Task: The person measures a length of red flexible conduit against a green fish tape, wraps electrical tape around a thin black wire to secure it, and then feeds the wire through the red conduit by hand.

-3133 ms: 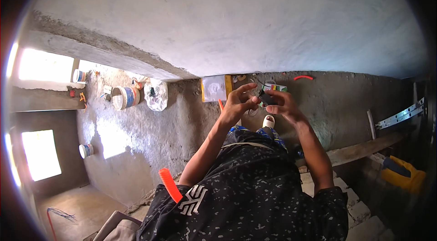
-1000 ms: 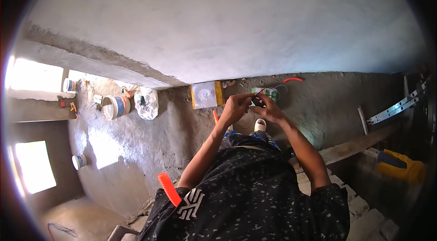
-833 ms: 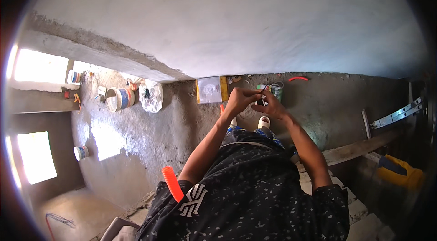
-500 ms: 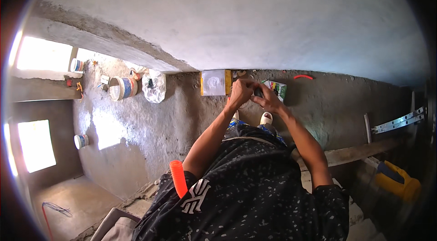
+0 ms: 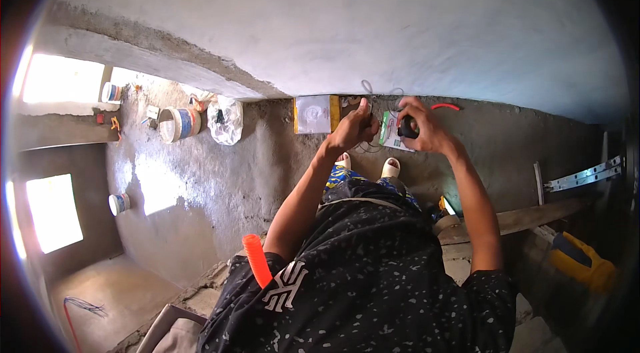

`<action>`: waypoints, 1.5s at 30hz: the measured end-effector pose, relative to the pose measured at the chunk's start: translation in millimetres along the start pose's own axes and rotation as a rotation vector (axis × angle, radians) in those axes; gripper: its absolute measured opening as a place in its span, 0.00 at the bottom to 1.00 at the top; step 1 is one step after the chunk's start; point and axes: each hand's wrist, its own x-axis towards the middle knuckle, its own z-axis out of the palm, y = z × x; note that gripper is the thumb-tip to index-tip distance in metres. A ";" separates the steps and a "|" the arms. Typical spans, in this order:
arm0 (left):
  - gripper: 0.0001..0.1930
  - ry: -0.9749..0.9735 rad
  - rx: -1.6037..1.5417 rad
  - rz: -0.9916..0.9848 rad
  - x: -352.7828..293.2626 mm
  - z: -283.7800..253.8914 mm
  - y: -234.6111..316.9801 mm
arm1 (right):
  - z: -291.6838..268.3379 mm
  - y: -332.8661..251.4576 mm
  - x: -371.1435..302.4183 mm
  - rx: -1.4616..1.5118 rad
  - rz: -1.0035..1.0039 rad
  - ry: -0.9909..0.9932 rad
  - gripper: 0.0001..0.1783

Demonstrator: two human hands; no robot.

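Note:
My left hand [image 5: 355, 130] is closed in front of me, thumb pointing up, with loops of thin grey wire [image 5: 367, 86] coming out around it. To its right, my right hand [image 5: 427, 128] curls its fingers round a small black round thing [image 5: 408, 128], whose kind I cannot make out. Behind the hands, on the floor, lies a green and white box [image 5: 395, 134], partly covered by the right hand. A grey and yellow package [image 5: 316, 115] lies left of the left hand, against the wall.
A short red tube [image 5: 445, 106] lies by the wall. Leftward are a white plastic bag [image 5: 225, 122] and a paint bucket [image 5: 179, 125]. To the right are a ladder [image 5: 585, 175], a wooden plank [image 5: 513, 222] and a yellow container [image 5: 585, 263]. An orange corrugated tube [image 5: 257, 261] sticks up at my chest.
My hands were close together and have moved apart, the right one farther right. Loops of thin wire now show around them, and the black thing is plainer in the right hand.

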 end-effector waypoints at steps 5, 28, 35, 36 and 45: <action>0.43 -0.045 0.278 -0.173 -12.9 7.1 26.2 | -10.6 -29.9 6.8 0.085 -0.311 0.065 0.23; 0.19 0.158 0.046 0.172 -35.1 15.3 35.9 | -2.6 22.2 11.1 0.776 -0.077 0.105 0.22; 0.20 0.227 0.064 0.233 -43.6 -12.2 48.1 | 7.6 21.7 20.1 0.807 -0.044 -0.189 0.23; 0.18 0.318 0.103 0.263 -39.7 -29.1 46.8 | 5.9 15.5 21.4 0.782 0.042 -0.195 0.25; 0.18 0.385 0.251 0.325 -18.8 3.9 -3.1 | 30.9 -48.8 20.4 1.354 0.238 0.112 0.27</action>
